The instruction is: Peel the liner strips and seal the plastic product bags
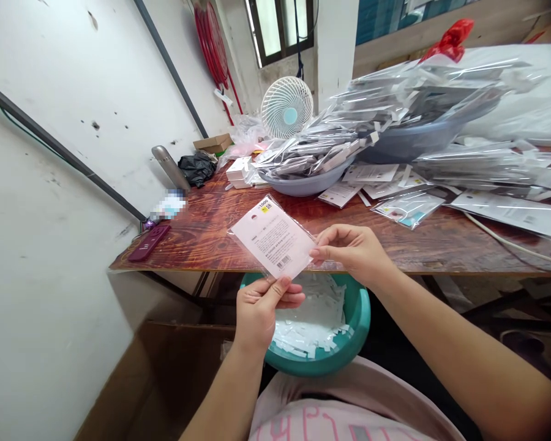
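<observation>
A pale printed card in a clear plastic sleeve (275, 240) is held above the table's front edge, tilted, its text and barcode side showing. My left hand (265, 300) pinches its lower corner between thumb and fingers. At the card's right corner, the thumb and fingertips of my right hand (349, 250) are closed on the sleeve. Below both hands, a green basin (360, 318) holds a heap of small white strips.
On the wooden table (202, 229) stand a grey-blue bowl (303, 184) and a larger basin (408, 142), both piled with packaged cards. More packets lie at right. A white fan (287, 109) is behind; a dark red phone (149, 243) lies left.
</observation>
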### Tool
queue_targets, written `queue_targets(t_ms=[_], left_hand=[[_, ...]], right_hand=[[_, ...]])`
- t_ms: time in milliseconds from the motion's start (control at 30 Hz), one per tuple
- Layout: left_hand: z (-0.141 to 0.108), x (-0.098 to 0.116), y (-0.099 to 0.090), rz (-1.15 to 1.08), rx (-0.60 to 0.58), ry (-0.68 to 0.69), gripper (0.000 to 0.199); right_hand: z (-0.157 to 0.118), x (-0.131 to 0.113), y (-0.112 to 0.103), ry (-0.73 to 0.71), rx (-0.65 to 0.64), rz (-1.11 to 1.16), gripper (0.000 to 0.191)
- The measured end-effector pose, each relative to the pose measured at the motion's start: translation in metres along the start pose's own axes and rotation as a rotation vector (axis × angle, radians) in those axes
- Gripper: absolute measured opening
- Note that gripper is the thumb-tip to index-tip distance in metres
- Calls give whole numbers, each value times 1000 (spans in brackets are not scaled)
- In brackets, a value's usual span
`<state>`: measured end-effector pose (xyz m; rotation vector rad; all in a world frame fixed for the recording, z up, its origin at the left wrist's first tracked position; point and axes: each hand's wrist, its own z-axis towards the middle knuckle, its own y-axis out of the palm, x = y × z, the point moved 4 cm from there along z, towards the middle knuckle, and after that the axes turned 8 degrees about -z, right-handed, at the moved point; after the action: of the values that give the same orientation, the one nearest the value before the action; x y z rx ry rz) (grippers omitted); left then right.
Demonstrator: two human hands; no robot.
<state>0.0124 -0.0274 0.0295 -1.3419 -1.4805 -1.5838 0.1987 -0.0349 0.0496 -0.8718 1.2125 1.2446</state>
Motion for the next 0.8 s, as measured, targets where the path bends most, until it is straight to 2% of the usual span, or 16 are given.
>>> queue_targets(t_ms=[300,500,667,800], left_hand=[[3,-9,5,37,24,14,22],[4,-7,4,168,12,131,20],[8,-3,2,182,6,141,18],[11,-1,0,201,-24,94,21]], right_hand=[[-2,14,-4,71,189,30,25],[-3,19,2,55,261,39,27],[-1,24,8,56,167,207,33],[-3,25,9,229,-62,288,47]])
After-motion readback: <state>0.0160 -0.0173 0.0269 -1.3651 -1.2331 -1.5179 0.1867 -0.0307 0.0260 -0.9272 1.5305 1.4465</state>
